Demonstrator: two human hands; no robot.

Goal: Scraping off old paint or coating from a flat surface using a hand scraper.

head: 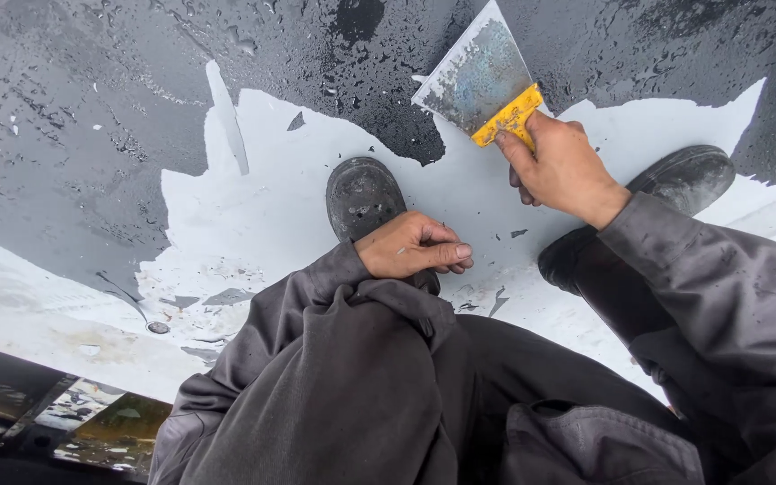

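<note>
The wet dark coating (74,117) covers the surface around a large bare white patch (253,207). Grey trouser legs (361,386) hide much of this patch, and the right boot (675,180) is half hidden behind the sleeve. The left boot (364,196) stands on the white. The right hand (563,166) has its fingers closed around the yellow handle of a scraper (487,85), blade raised. The left hand (415,247) rests on the knee, loosely curled, holding nothing.

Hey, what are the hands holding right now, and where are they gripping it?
The right hand grips a wide-bladed scraper by its yellow handle. The left hand rests on the knee, holding nothing visible.
</note>
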